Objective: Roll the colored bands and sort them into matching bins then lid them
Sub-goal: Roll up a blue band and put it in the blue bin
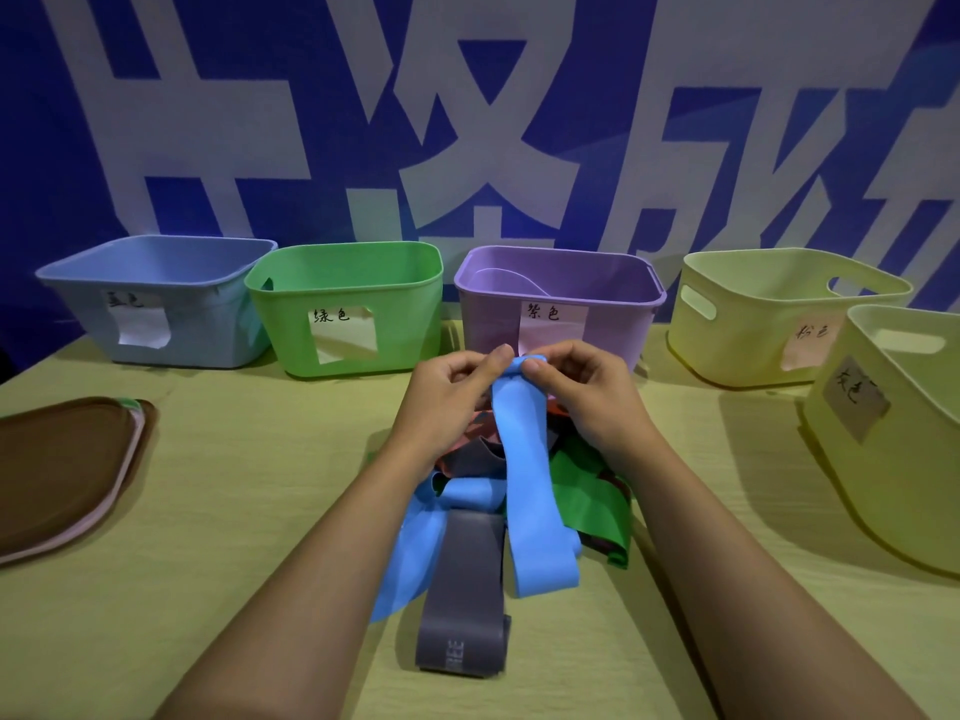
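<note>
Because the blue band (524, 459) looks soft, stretchy and light, it should roll best pinched at its end — as now, where the left hand (447, 387) and right hand (582, 389) both pinch its far tip above the heap of bands (519, 511) on the counter (249, 485). Beyond, handwritten labels: green bin (348, 309) 绿色, purple bin (558, 304) 紫色.

Both hands, left (451, 392) and right (582, 387), pinch the blue band's (524, 459) rolled end.
</note>
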`<state>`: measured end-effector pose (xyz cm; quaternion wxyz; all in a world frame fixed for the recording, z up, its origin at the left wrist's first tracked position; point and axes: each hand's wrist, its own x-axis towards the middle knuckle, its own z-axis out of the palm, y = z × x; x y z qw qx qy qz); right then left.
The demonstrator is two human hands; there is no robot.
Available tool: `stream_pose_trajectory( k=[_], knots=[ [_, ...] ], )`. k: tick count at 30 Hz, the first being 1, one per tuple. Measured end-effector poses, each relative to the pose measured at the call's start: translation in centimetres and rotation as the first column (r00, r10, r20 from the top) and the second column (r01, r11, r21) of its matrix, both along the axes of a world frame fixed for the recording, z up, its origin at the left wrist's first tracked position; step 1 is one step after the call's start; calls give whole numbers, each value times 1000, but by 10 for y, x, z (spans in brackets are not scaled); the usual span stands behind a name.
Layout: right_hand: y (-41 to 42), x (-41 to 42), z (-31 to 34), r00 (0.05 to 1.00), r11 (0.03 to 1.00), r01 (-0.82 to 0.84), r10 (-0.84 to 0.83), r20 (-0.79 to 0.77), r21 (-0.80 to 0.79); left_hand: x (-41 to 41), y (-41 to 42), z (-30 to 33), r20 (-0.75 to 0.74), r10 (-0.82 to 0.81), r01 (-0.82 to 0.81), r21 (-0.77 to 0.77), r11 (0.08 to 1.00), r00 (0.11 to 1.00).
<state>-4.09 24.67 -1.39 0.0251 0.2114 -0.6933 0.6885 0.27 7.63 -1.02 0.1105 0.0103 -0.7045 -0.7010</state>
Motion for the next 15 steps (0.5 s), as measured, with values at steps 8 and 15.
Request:
stream_pose_trajectory(
  k=[8,15],
  knots=[
    [1,2,2,1000,999,22,-22,-19,41,-1,-1,1,-13,-7,7,10,1000,1000],
    [3,6,5,986,967,164,-163,-21,194,0,0,0,-55,-50,50,2,999,997]
  ],
)
